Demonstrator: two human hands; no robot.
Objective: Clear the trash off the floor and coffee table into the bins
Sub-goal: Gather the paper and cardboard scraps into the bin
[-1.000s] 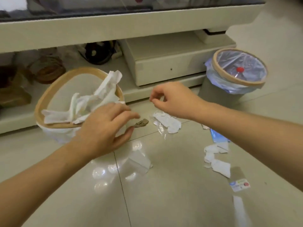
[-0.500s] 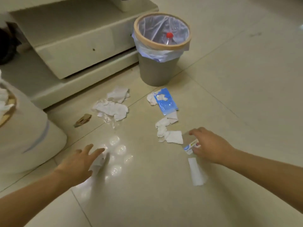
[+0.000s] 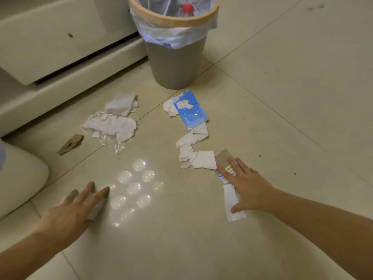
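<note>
Floor far from clear; grey bin at far centre already holds bottle with red cap; second, pale bin at near left edge, contents out of view; tissue heap, brown scrap, blue packet, crumpled tissues all on floor. Right hand flat, fingers spread over small printed wrapper and white strip; nothing gripped. Left hand fingers straight, on clear scrap; most pickup left, I judge.
</note>
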